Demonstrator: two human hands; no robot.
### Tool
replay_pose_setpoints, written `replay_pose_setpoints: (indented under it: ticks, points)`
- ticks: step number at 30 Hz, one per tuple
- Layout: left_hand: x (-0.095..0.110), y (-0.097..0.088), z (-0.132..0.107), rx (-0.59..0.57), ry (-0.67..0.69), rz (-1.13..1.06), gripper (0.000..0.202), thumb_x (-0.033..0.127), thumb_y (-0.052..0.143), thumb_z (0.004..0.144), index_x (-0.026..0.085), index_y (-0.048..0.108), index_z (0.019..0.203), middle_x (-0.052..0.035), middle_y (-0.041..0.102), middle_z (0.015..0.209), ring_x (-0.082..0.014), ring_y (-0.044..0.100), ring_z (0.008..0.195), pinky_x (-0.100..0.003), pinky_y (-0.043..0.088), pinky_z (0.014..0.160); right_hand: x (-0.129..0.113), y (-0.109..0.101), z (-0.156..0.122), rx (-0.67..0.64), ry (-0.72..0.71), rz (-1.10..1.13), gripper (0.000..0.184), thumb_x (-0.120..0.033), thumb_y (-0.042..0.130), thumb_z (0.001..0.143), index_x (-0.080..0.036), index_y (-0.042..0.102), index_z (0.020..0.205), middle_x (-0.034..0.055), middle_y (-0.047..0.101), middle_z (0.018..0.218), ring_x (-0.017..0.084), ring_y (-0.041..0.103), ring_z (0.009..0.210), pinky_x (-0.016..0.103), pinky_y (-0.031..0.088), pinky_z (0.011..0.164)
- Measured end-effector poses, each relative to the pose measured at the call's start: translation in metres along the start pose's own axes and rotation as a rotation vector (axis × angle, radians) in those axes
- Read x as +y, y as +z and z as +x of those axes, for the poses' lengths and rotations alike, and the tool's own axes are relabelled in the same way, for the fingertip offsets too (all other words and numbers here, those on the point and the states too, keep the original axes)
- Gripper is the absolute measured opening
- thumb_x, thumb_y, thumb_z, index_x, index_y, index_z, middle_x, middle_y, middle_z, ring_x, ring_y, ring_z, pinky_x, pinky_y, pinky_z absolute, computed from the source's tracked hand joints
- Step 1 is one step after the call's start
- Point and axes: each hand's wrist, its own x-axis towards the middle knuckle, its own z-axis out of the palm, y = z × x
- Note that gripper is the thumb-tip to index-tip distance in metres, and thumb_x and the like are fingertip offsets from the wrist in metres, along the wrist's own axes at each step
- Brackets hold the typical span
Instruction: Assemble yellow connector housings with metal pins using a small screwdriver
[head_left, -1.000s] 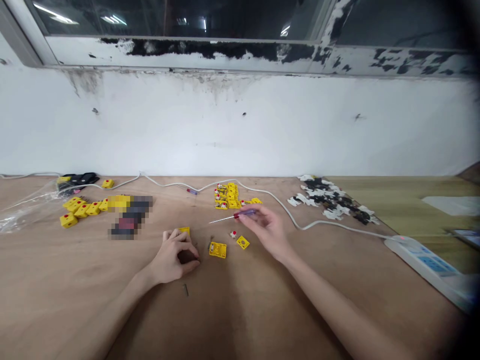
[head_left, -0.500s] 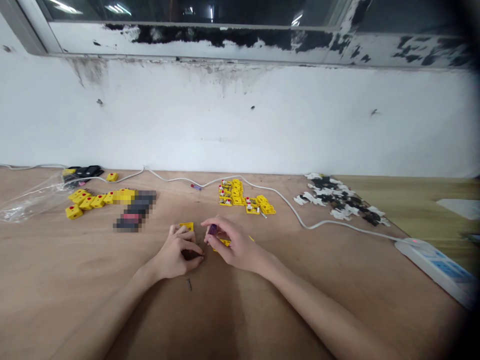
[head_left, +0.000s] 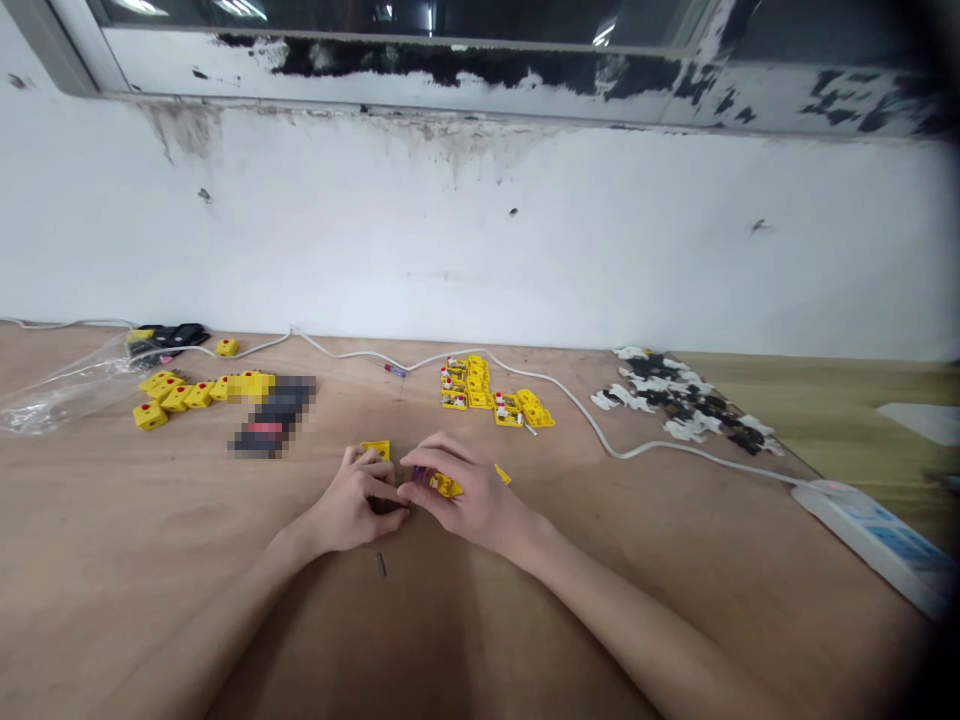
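Note:
My right hand (head_left: 469,490) is closed around a small screwdriver with a purple handle (head_left: 418,474), whose tip is hidden by the fingers. Thumb and index finger of my left hand (head_left: 356,505) pinch together just left of it, on something too small to make out. Behind the left fingers lies a yellow plastic shell (head_left: 377,448). Another yellow casing with parts inside (head_left: 446,485) shows partly under my right hand, and a yellow edge (head_left: 502,474) sticks out beyond its knuckles. A small dark metal piece (head_left: 381,564) rests on the table nearer to me.
Several open yellow casings (head_left: 466,382) lie ahead, beside a second small screwdriver (head_left: 395,370). Yellow boxes with red buttons (head_left: 176,398) and a plastic bag (head_left: 60,395) are at left. A white cable (head_left: 570,395) runs to a power strip (head_left: 870,525). Black and white pieces (head_left: 675,395) are heaped at right.
My right hand has tipped slightly, and the purple handle now sits lower and further left within the fingers. More of the yellow casing beneath shows. The left hand keeps its pinch.

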Motion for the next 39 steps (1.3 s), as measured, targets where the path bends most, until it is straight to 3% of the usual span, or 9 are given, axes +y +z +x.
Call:
replay_pose_setpoints:
  ticks: [3,12,15,18,22,25,28,32,39]
  points:
    - [0.0,-0.001,0.001,-0.012,0.036,-0.008,0.007,0.023,0.07,0.079,0.027,0.076,0.08,-0.0001,0.07,0.086,-0.0194,0.056,0.091,-0.037,0.029,0.09,-0.005,0.001,0.002,0.048,-0.033,-0.013,0.013,-0.019,0.06,0.097,-0.021,0.068,0.108,0.0051,0.069,0.095,0.015,0.065,0.085,0.026,0.052,0.077]
    - [0.009,0.002,-0.007,0.035,0.032,0.014,0.01,0.019,0.066,0.083,0.025,0.073,0.078,0.0011,0.071,0.086,-0.0178,0.059,0.086,-0.035,0.028,0.084,-0.011,-0.002,0.004,-0.092,-0.049,0.061,0.033,-0.004,0.049,0.094,-0.022,0.069,0.113,0.0043,0.073,0.102,0.017,0.068,0.093,0.029,0.054,0.083]
    - [0.006,0.005,-0.009,0.074,0.031,0.011,0.01,0.02,0.066,0.083,0.025,0.074,0.08,0.0004,0.073,0.091,-0.0193,0.06,0.089,-0.036,0.03,0.085,-0.014,0.0,0.004,-0.125,-0.037,0.113,0.032,-0.009,0.051,0.096,-0.022,0.066,0.121,0.0068,0.069,0.112,0.017,0.066,0.101,0.03,0.054,0.088]
    - [0.003,0.007,-0.01,0.081,0.018,0.022,0.008,0.022,0.068,0.083,0.026,0.075,0.082,-0.0003,0.074,0.098,-0.0209,0.06,0.094,-0.037,0.031,0.087,-0.014,0.002,0.002,-0.037,0.029,0.077,0.028,-0.017,0.057,0.097,-0.025,0.067,0.121,0.0058,0.067,0.109,0.016,0.066,0.095,0.029,0.054,0.084]
    - [0.002,0.006,-0.01,0.051,0.018,0.048,0.012,0.023,0.068,0.083,0.03,0.077,0.087,0.0003,0.074,0.101,-0.0223,0.059,0.099,-0.038,0.032,0.087,-0.013,0.004,0.001,-0.05,0.018,0.112,0.033,-0.012,0.048,0.099,-0.025,0.062,0.126,0.0052,0.069,0.111,0.016,0.066,0.101,0.03,0.054,0.089]
    - [0.003,0.005,-0.01,0.062,0.005,0.062,0.011,0.023,0.069,0.083,0.029,0.077,0.084,-0.0007,0.074,0.098,-0.0227,0.059,0.099,-0.038,0.033,0.087,-0.012,0.003,0.002,-0.029,-0.022,0.094,0.026,-0.016,0.052,0.099,-0.023,0.066,0.119,0.0069,0.067,0.112,0.018,0.064,0.104,0.031,0.053,0.09]
    - [0.003,0.004,-0.009,0.042,0.001,0.064,0.009,0.025,0.069,0.083,0.03,0.077,0.083,-0.001,0.074,0.098,-0.0226,0.058,0.099,-0.038,0.033,0.087,-0.011,0.003,0.002,-0.054,-0.002,0.091,0.032,-0.012,0.046,0.1,-0.024,0.063,0.125,0.0062,0.069,0.11,0.017,0.065,0.103,0.031,0.053,0.09]
    - [0.004,0.001,-0.008,0.024,-0.004,0.069,0.01,0.028,0.069,0.084,0.031,0.078,0.086,-0.0007,0.073,0.1,-0.022,0.057,0.098,-0.038,0.032,0.087,-0.007,0.0,0.003,-0.04,0.011,0.11,0.024,-0.018,0.052,0.099,-0.023,0.066,0.118,0.0072,0.067,0.113,0.017,0.065,0.1,0.031,0.053,0.088]
    - [0.006,-0.001,-0.007,0.01,0.003,0.081,0.011,0.03,0.066,0.087,0.029,0.078,0.086,-0.0023,0.071,0.089,-0.0218,0.057,0.096,-0.038,0.032,0.087,-0.004,0.0,0.001,-0.085,0.069,0.158,0.025,-0.022,0.052,0.1,-0.023,0.063,0.123,0.0064,0.068,0.112,0.018,0.065,0.101,0.031,0.052,0.089]
